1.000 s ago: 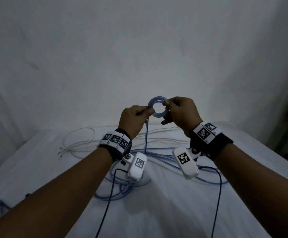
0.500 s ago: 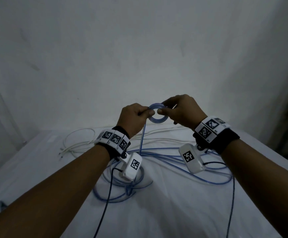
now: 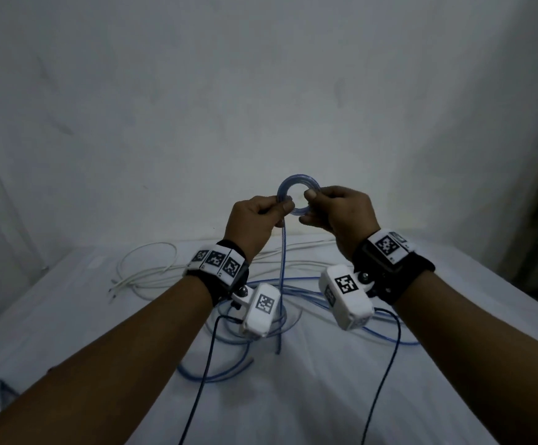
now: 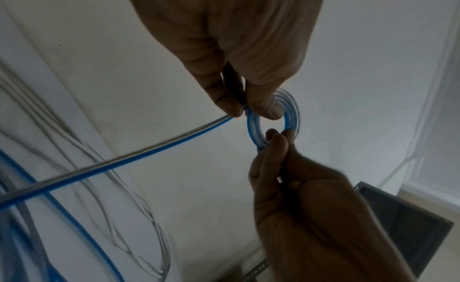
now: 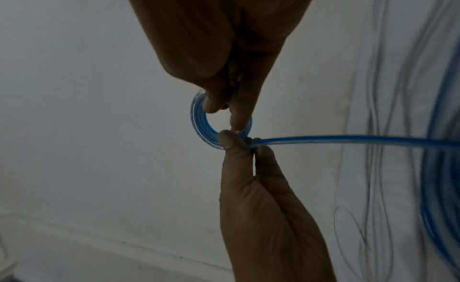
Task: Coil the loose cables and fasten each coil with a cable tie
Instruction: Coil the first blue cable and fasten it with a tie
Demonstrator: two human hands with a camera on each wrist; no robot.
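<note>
A small tight coil (image 3: 296,185) of blue cable is held upright in the air above the table. My left hand (image 3: 261,216) pinches its left side between thumb and forefinger, where the free run of blue cable (image 3: 282,268) drops straight down to the loose blue loops (image 3: 238,374) on the white sheet. My right hand (image 3: 338,213) pinches the coil's right side. In the left wrist view the coil (image 4: 291,113) sits between the left hand (image 4: 248,109) above and the right hand (image 4: 278,140) below. The right wrist view shows the coil (image 5: 199,119) and the taut cable (image 5: 348,138) running right.
A loose white cable (image 3: 145,271) lies on the sheet (image 3: 68,332) at the back left. Black sensor leads (image 3: 197,396) hang from both wrist units. A pale wall stands close behind the table. A dark metal object (image 4: 398,227) shows beyond the table's right edge.
The coil has tilted back upright and risen slightly after dipping flat half a second ago. Both hands shifted their pinch round it, and the loose blue loops on the sheet have shifted.
</note>
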